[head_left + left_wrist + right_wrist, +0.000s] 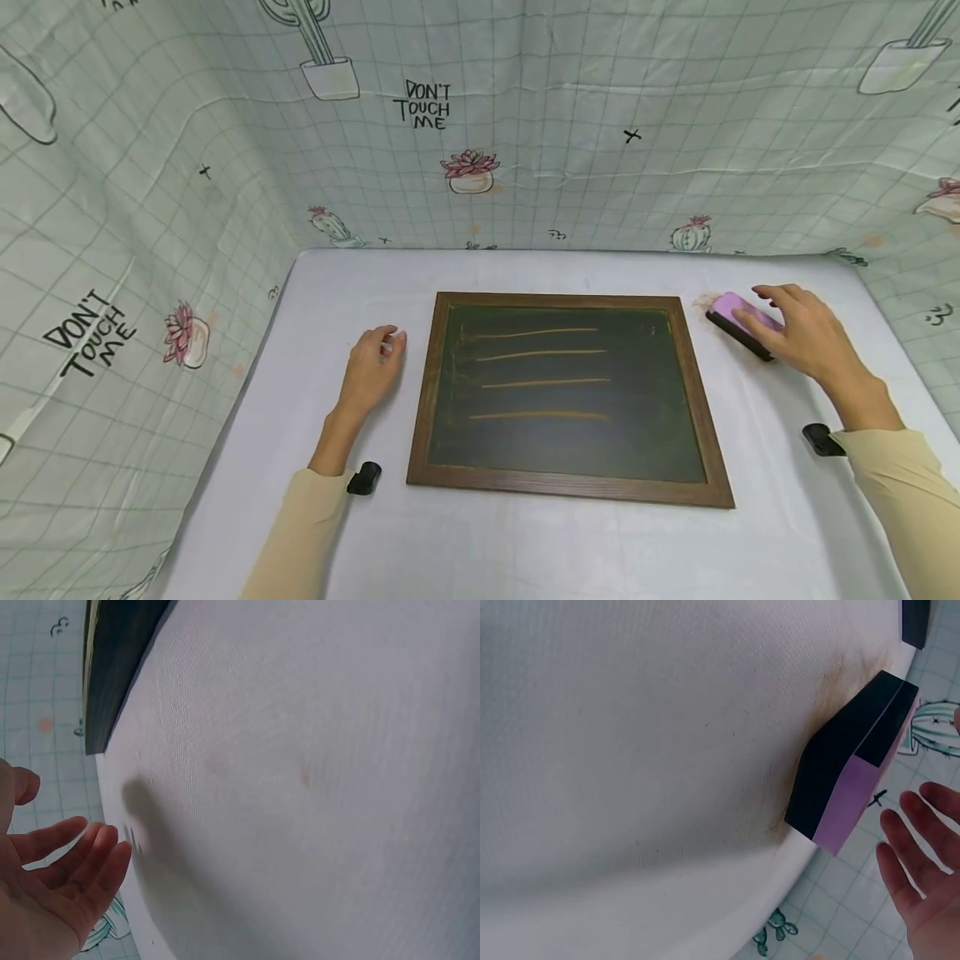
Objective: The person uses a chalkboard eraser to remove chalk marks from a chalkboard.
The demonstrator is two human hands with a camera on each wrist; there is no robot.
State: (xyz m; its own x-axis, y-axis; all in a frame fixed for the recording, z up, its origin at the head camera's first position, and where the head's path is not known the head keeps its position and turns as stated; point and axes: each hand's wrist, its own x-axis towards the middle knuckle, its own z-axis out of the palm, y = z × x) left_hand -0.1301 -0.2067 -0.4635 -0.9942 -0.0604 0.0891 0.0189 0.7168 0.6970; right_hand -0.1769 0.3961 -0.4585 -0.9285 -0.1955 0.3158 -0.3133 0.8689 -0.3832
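Note:
A chalkboard (pixel 652 417) in a brown wooden frame lies flat on the white table, with several yellowish chalk lines drawn across it. Right of the board is a blackboard eraser (pixel 750 310), purple on top and black beneath; the right wrist view shows the eraser (pixel 847 765) from its side. My right hand (pixel 808 333) is over the eraser with its fingers spread and not wrapped around it. To the left of the board, my left hand (pixel 372 367) hovers by the table with loosely bent fingers and holds nothing; in the left wrist view that hand (pixel 67 877) is palm up.
Brownish chalk dust (pixel 832 686) marks the white tabletop (pixel 570 542) around the eraser. A grid-patterned curtain (pixel 555 100) with cactus drawings hangs behind the table and at both sides. Small black devices (pixel 365 478) sit at both sleeve cuffs.

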